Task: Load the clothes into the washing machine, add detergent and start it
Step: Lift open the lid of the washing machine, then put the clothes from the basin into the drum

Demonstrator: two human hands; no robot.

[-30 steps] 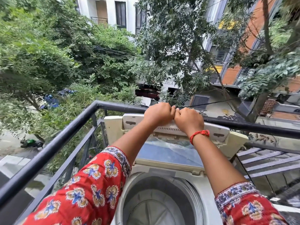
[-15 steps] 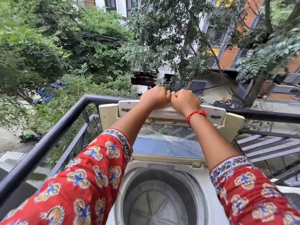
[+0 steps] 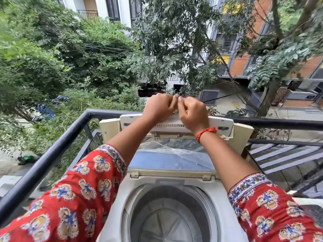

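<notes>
My left hand [image 3: 160,107] and right hand [image 3: 193,114] meet fingertip to fingertip just above the top edge of the raised lid [image 3: 174,156]. Both sets of fingers are curled and pressed together on something small between them; I cannot tell what it is. A red thread bracelet [image 3: 206,132] sits on the right wrist.

The lid stands open and folded back toward the black railing [image 3: 52,151] behind the washing machine [image 3: 222,203]. Below my forearms the drum [image 3: 167,219] is exposed and holds no clothes.

Status, as I judge it: lid opening is complete. Loading has not begun, and no clothes or detergent are in view. Loading, adding detergent and starting the cycle all remain.
</notes>
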